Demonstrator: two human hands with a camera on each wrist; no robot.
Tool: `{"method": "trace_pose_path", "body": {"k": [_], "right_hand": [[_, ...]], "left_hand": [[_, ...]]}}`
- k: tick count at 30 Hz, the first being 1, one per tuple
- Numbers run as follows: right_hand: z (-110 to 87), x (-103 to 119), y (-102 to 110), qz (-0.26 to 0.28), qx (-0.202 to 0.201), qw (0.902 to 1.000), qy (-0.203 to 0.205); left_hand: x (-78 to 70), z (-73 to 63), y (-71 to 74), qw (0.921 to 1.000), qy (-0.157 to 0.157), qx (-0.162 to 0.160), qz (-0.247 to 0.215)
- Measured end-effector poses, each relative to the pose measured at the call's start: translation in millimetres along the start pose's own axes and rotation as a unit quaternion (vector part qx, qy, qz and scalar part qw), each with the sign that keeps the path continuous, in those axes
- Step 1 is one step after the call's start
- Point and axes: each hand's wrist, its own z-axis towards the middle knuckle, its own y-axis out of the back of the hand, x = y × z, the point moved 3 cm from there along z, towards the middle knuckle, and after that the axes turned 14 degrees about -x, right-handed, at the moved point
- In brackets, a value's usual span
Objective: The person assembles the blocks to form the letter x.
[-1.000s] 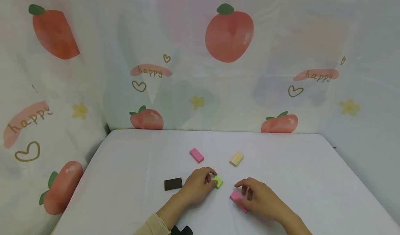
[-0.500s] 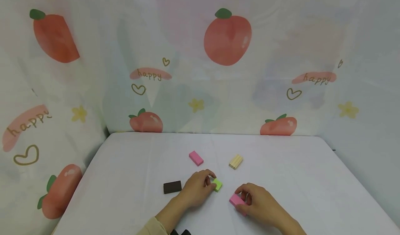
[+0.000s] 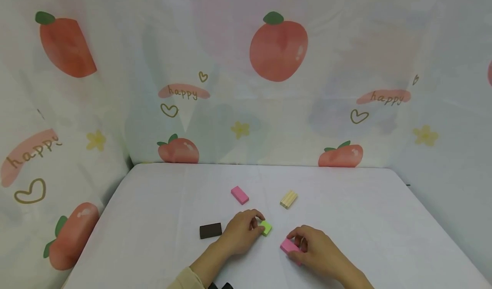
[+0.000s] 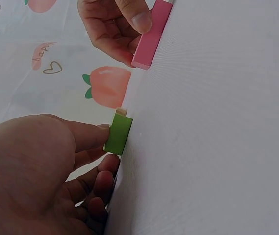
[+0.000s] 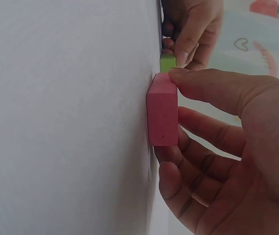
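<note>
My left hand (image 3: 241, 232) is at a small lime-green block (image 3: 267, 228), thumb on its near side and index finger at the far side. The left wrist view shows the thumb tip against the green block (image 4: 118, 134), low on the white table. To the right, my right hand (image 3: 318, 251) pinches a longer pink block (image 3: 289, 246) between thumb and fingers. In the right wrist view this pink block (image 5: 162, 117) stays at the table surface, thumb on its top edge, other fingers partly hidden behind it. A gap separates the two blocks.
Farther back lie another pink block (image 3: 240, 195) and a pale wooden block (image 3: 289, 199) with lengthwise grooves. A dark brown block (image 3: 210, 230) sits left of my left wrist. Some black object (image 3: 227, 286) is cut off at the bottom edge. Printed cloth (image 3: 215, 122) walls the table's back.
The right index finger has come down onto the pink block, so thumb and fingers now grip it. My left hand keeps its place at the green block. The head view has tilted slightly.
</note>
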Motion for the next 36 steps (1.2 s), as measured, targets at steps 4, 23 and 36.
{"method": "trace_pose_path", "body": {"k": [4,23,36], "right_hand": [[-0.6,-0.6,-0.1,0.004,0.002,1.0,-0.006],[-0.5,-2.3,-3.4,0.009,0.006,0.9998,-0.013],[-0.6,1.1,-2.7,0.006,-0.001,0.9999,-0.008]], "left_hand": [[-0.7,-0.2,0.4,1.0,-0.004,-0.003,0.002],[-1.6,-1.7,1.5,1.0,-0.005,-0.004,0.0],[-1.8,-1.6,1.1,1.0,-0.004,-0.002,0.001]]}}
